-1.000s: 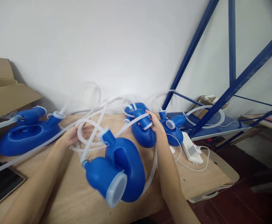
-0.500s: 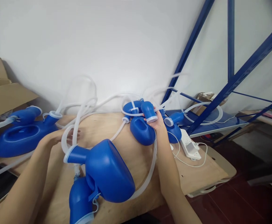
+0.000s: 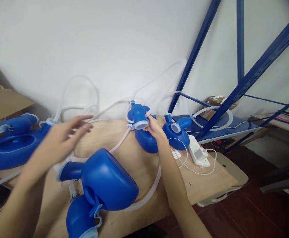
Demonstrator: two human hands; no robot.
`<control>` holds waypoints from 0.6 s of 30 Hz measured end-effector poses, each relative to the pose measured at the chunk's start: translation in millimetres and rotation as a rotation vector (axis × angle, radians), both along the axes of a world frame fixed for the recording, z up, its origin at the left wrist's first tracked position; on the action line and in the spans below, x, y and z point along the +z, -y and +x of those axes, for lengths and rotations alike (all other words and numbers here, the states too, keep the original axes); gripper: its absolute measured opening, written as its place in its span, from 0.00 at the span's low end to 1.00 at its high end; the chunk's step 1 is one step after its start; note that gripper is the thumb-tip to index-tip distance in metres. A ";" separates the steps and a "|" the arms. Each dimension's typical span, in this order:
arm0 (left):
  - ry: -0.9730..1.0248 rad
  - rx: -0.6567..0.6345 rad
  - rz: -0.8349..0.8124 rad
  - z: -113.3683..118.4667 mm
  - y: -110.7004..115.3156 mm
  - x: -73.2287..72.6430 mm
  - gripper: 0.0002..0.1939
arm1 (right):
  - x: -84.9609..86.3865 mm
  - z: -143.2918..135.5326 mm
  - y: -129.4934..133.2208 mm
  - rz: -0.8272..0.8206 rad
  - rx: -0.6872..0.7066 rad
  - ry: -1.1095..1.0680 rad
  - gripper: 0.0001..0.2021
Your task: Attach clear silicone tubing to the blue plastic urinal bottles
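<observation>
My right hand (image 3: 153, 125) grips a blue plastic urinal head (image 3: 138, 114), a bulb-shaped cup with a pale rim and a clear tube rising from its back end. Just under it sits a blue urinal bottle (image 3: 146, 140), partly hidden by the cup and hand. My left hand (image 3: 67, 135) hovers over the left of the table, fingers apart, holding nothing. Nearest to it, a large blue urinal bottle (image 3: 109, 181) lies tipped over in front, its neck pointing left. A second urinal head (image 3: 79, 216) lies at that bottle's near side.
Another blue bottle (image 3: 12, 147) with a head (image 3: 24, 124) lies at far left, near a cardboard box (image 3: 7, 105). To the right are a further bottle (image 3: 175, 137), a white power strip (image 3: 198, 152) with cables, and a blue metal shelf frame (image 3: 196, 49).
My right hand has moved left with the urinal head and its tube. My left hand has lifted from behind the large bottle's neck, fingers spreading. The view has shifted slightly.
</observation>
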State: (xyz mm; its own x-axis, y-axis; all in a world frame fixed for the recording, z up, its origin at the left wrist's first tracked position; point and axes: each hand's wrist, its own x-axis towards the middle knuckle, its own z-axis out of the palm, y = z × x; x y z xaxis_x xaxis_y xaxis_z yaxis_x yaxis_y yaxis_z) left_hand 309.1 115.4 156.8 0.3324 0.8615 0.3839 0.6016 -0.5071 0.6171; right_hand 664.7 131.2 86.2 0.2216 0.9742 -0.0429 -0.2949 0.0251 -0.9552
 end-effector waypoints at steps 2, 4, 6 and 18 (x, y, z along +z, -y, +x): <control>0.033 -0.127 -0.134 48.8 13.0 -4.9 0.43 | 3.2 -19.8 -1.5 0.008 0.041 -0.003 0.11; 0.089 -0.194 -0.256 92.0 6.8 -15.7 0.52 | 5.2 -35.8 -1.5 0.029 0.066 -0.006 0.07; 0.199 -0.247 -0.333 124.6 -12.0 -26.5 0.54 | 6.8 -44.2 0.9 0.059 0.109 0.002 0.07; 0.320 -0.242 -0.383 143.3 -77.3 -46.8 0.35 | -5.8 58.3 25.6 0.069 -0.024 0.893 0.37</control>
State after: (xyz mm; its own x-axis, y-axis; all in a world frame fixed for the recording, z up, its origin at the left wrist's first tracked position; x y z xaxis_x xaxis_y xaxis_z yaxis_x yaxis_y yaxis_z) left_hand 452.4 192.7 110.0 0.4568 0.8727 0.1722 0.2483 -0.3109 0.9174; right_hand 723.0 105.7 80.4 0.1651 0.9628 0.2140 0.5589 0.0875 -0.8246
